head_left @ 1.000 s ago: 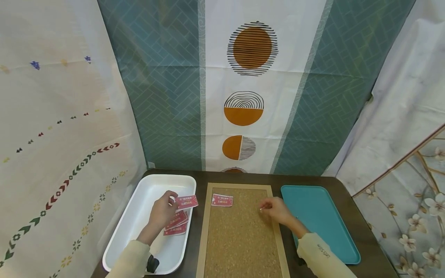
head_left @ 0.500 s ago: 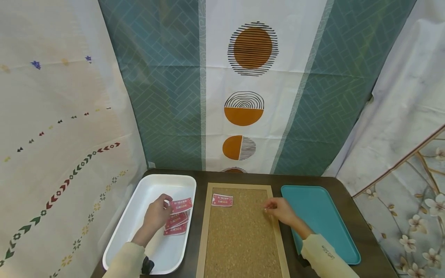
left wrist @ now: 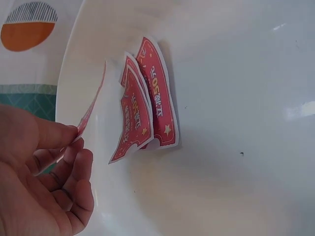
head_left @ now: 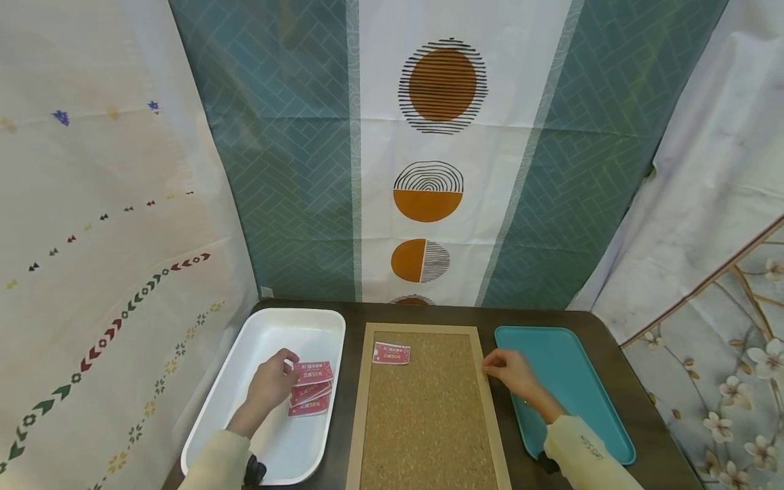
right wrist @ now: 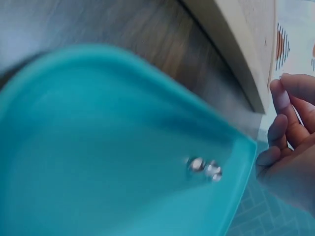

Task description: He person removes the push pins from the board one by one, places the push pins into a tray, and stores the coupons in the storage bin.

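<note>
My left hand (head_left: 269, 382) pinches a red coupon (left wrist: 92, 108) by its edge, thumb against forefinger. It holds the coupon over the white tray (head_left: 211, 401), where more red coupons (left wrist: 158, 93) lie overlapping. On the corkboard (head_left: 429, 415), another red coupon (head_left: 391, 353) sits at the upper left. My right hand (head_left: 516, 374) is at the board's right frame, beside the teal tray (head_left: 569, 388). Its thumb and forefinger meet on a tiny pale bit, apparently a thumbtack (right wrist: 281, 77), mostly hidden by the fingertips. Small shiny metal thumbtacks (right wrist: 205, 168) lie in a corner of the teal tray.
All of this stands on a dark brown table (head_left: 355, 340). The corkboard's raised wooden frame (right wrist: 241, 54) runs between the two trays. A patterned curtain (head_left: 294, 170) hangs behind the table, with pale cloths at both sides.
The left hand has drawn its coupon left and down, from the white tray's right rim to above the other coupons. My right hand has shifted right, from over the cork to the frame.
</note>
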Motion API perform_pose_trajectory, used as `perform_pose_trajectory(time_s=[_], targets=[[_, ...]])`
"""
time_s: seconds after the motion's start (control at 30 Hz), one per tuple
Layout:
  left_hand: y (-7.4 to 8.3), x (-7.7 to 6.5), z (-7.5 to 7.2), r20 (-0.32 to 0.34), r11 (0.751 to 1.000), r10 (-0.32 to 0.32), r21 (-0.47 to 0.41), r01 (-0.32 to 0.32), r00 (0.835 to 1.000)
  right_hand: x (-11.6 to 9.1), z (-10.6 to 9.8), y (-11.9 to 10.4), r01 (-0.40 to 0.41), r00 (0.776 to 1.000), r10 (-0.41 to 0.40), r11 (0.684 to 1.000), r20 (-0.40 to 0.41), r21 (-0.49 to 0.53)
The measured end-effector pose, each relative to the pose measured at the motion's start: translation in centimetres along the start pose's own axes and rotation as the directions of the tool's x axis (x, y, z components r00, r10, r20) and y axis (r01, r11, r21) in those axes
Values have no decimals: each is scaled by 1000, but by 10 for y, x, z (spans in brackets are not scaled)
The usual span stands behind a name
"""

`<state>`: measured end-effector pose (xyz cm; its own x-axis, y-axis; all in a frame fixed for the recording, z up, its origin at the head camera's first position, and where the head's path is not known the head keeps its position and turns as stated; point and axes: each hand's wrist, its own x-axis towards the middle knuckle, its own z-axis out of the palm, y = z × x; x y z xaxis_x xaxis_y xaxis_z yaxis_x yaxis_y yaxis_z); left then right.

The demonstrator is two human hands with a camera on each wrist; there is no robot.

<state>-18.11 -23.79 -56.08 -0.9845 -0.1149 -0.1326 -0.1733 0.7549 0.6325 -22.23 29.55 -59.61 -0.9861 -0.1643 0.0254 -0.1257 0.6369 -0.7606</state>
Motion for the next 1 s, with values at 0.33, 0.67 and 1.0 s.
perform_pose_trajectory(time_s=[0.33, 0.67, 1.0], targets=[[-6, -1, 1, 5, 1000, 2, 7, -2, 1000, -6, -17, 25, -11, 998, 4, 994, -64, -107], [-6, -2, 1, 6, 1000, -8, 15, 8, 1000, -13, -27, 39, -18, 997, 7, 991, -79, -132], [-1, -3, -1, -16, 1000, -11, 20, 11, 1000, -19, -33, 46, -58, 997, 50, 988, -63, -142]])
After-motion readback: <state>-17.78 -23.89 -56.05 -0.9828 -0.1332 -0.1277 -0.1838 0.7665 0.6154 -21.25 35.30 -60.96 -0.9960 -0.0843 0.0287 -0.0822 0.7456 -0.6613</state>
